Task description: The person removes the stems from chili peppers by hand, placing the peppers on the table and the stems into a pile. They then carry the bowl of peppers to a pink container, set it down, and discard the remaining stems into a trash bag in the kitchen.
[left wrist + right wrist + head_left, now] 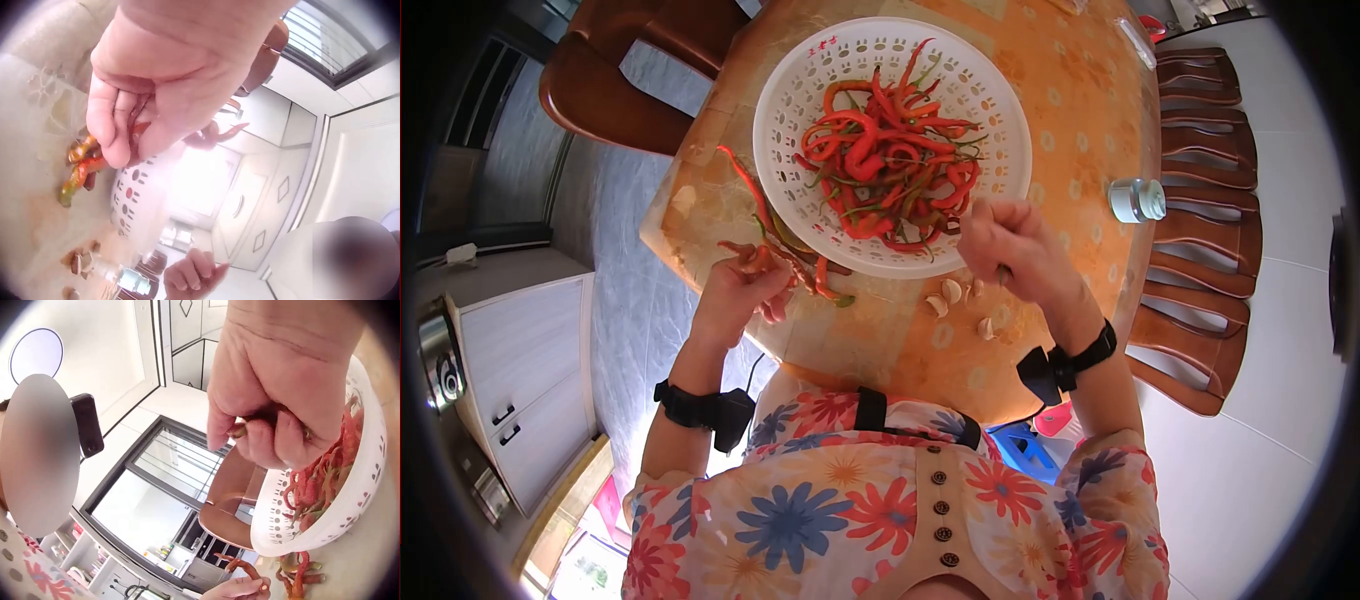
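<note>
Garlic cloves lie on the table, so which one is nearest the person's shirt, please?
The lone clove; the others lie grouped together, closer to the white basket.

Peppers (880,140) in the basket (775,165), garlic cloves (951,291) before it, jar (1137,200) to its right.

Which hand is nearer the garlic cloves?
Right. The right hand is beside the garlic cloves, at the basket's rim; the left hand is farther off, at the loose peppers.
</note>
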Action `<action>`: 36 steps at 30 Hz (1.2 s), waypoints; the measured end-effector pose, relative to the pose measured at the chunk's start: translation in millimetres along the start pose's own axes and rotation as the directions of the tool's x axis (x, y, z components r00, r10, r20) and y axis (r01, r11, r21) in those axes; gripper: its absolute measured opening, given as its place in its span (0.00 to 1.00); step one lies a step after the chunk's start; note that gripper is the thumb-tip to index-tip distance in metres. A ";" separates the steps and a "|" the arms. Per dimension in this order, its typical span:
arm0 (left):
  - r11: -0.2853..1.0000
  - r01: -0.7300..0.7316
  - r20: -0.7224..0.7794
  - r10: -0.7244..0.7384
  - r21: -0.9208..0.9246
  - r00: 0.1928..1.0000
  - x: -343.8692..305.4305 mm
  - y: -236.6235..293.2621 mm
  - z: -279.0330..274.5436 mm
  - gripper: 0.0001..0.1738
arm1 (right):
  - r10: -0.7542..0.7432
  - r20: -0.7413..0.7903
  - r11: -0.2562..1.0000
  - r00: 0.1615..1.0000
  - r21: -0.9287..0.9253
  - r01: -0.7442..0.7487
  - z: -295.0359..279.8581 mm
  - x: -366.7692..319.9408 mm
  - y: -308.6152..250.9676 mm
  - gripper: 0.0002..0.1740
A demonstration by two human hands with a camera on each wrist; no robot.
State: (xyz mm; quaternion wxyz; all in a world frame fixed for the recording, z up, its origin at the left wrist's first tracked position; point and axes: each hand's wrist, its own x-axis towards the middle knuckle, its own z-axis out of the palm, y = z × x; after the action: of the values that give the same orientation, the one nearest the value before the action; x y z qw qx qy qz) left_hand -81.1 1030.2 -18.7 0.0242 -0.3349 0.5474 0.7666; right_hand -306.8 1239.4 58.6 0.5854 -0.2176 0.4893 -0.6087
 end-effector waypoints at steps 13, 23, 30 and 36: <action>0.951 0.185 -0.023 -0.185 0.248 0.982 6.4 -8.4 -15.7 0.22 | -0.171 -0.117 0.110 0.978 -0.989 -0.099 3.7 57.4 6.0 0.08; 0.921 0.182 -0.027 -0.184 0.345 0.983 2.3 -1.3 -20.1 0.20 | 0.023 -0.211 0.446 0.977 -0.872 -0.199 -6.3 42.3 -4.8 0.08; 0.906 0.186 -0.028 -0.190 0.379 0.981 2.7 1.4 -21.3 0.19 | -0.060 -0.183 0.604 0.981 -0.789 -0.110 -13.0 33.1 -10.9 0.10; 0.905 0.180 -0.039 -0.179 0.385 0.983 2.8 -0.7 -24.6 0.18 | -0.058 -0.307 0.781 0.950 -0.607 -0.149 -31.0 30.5 -8.5 0.14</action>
State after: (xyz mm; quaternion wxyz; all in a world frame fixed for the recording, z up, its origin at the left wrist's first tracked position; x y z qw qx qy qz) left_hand -70.9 1008.5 -25.1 0.1595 -0.3735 0.6547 0.6375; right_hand -343.7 1220.4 43.2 0.4114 -0.2888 0.7531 -0.4246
